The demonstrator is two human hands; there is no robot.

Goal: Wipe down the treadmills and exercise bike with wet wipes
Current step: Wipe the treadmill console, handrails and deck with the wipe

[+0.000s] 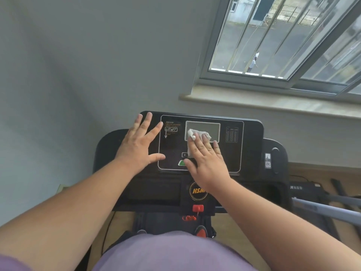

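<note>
A black treadmill console [252, 137] stands in front of me, with a grey display screen [203, 126] in its middle. My right hand [207, 161] lies flat on the panel and presses a white wet wipe [192, 134] against the lower edge of the screen. The wipe sticks out past my fingertips and along my index finger. My left hand [138, 145] rests flat with spread fingers on the console's left part, holding nothing.
A red safety key [198, 208] with a coiled cord hangs below the console's round logo. A grey wall is on the left, and a window with a sill [273, 103] is behind the console on the right. Another machine's grey frame [328, 208] lies at the right on the wooden floor.
</note>
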